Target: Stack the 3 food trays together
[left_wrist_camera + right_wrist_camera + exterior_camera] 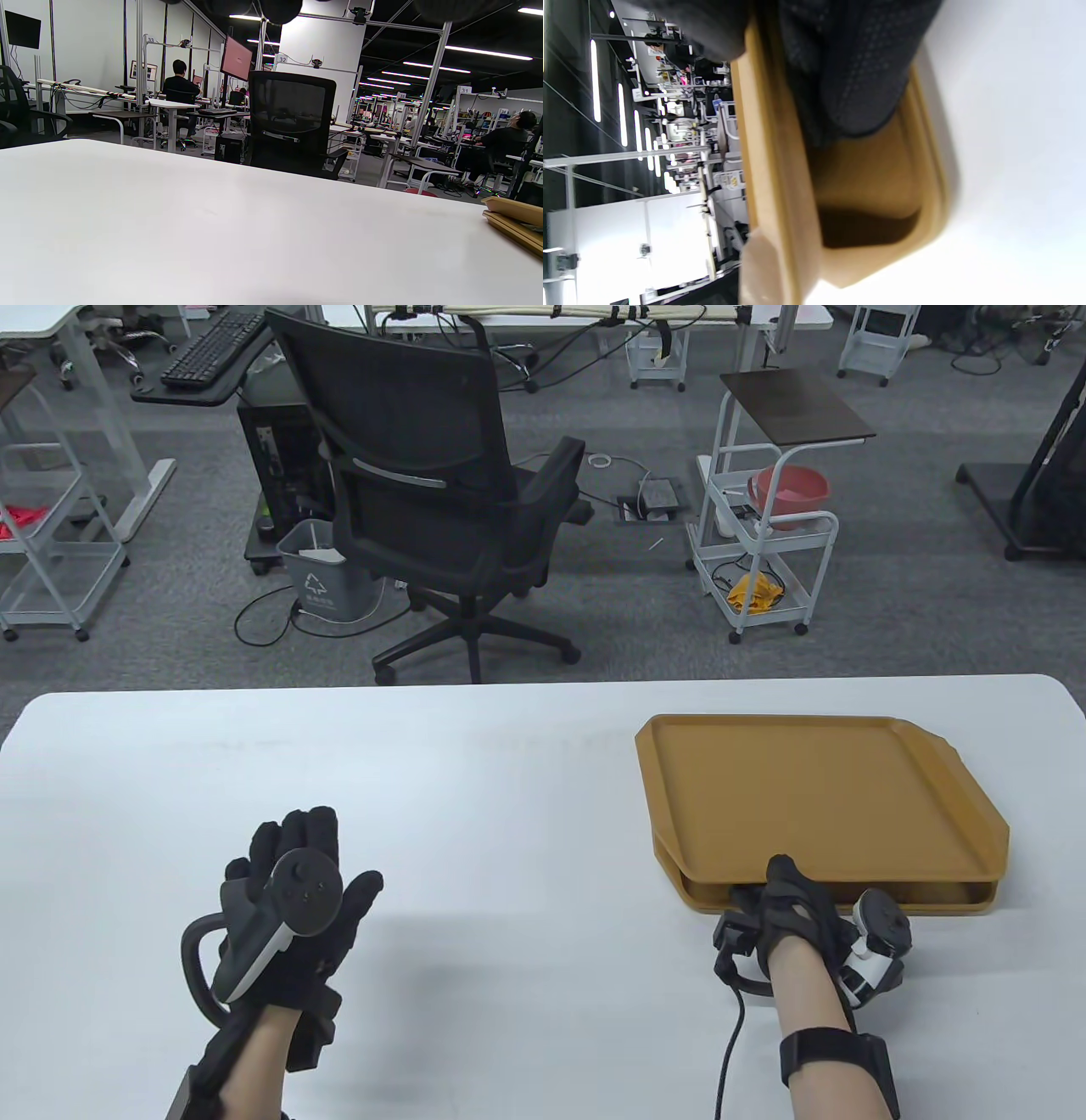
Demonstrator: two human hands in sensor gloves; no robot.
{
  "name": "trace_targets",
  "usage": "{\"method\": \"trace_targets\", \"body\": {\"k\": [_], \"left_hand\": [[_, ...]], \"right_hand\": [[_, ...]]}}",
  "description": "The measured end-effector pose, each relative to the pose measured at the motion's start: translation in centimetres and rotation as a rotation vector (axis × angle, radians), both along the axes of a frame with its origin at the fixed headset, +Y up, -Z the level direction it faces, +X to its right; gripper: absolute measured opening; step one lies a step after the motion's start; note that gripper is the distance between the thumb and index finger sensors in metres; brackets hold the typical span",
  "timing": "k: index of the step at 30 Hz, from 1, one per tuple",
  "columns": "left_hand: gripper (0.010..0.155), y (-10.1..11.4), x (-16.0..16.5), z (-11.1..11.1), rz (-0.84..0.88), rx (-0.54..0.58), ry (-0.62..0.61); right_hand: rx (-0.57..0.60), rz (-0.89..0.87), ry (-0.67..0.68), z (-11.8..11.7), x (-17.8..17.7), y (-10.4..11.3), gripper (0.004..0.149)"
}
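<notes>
Tan food trays lie stacked on the right half of the white table (509, 780). The top tray (806, 797) is tilted, its near edge raised off the lower tray (933, 899). My right hand (780, 878) grips that near edge, thumb on the rim and fingers under it. In the right wrist view the gloved fingers (848, 76) sit between the top tray's rim (772, 169) and the lower tray (865, 182). I cannot tell how many trays lie below. My left hand (327, 857) rests flat and open on the table at the left, holding nothing. The tray edges also show in the left wrist view (515, 220).
A black office chair (441, 492) stands just beyond the table's far edge. A white cart (764, 534) with a red bowl stands behind the trays on the floor. The trays lie near the table's right edge.
</notes>
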State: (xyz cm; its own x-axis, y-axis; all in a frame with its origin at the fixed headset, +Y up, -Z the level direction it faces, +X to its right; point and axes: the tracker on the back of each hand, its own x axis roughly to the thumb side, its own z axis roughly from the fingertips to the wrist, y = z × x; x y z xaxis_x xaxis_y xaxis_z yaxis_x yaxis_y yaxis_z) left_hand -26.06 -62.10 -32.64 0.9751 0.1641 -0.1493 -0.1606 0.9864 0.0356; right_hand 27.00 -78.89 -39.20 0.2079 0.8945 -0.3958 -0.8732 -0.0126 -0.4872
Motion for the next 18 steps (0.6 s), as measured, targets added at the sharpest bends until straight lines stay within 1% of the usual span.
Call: {"method": "trace_targets", "body": {"k": [4,6,8,11,12,14,18], "left_hand": [[0.085,0.0,0.0,0.0,-0.009,0.006,-0.001],[0.085,0.1,0.0,0.1,-0.012,0.012,-0.002],[0.085,0.2,0.0,0.1,-0.008,0.015,-0.004],[0.085,0.2,-0.1,0.1,0.000,0.016,-0.007],[0.085,0.2,-0.1,0.1,0.002,0.016,-0.008],[0.085,0.2,-0.1,0.1,0.003,0.016,-0.010],[0.085,0.2,0.0,0.1,0.002,0.014,-0.011]], "right_hand": [[-0.094,0.150,0.016,0.2,0.2,0.1,0.064],[-0.155,0.226,0.045,0.3,0.6,0.3,0.061],[-0.211,0.262,0.056,0.4,0.9,0.5,0.059],[-0.263,0.305,0.060,0.7,1.3,0.7,0.057],[-0.295,0.333,0.081,0.7,1.5,0.6,0.056],[-0.324,0.372,0.108,0.9,1.8,0.5,0.056],[-0.352,0.422,0.090,1.2,1.9,0.2,0.054]]}}
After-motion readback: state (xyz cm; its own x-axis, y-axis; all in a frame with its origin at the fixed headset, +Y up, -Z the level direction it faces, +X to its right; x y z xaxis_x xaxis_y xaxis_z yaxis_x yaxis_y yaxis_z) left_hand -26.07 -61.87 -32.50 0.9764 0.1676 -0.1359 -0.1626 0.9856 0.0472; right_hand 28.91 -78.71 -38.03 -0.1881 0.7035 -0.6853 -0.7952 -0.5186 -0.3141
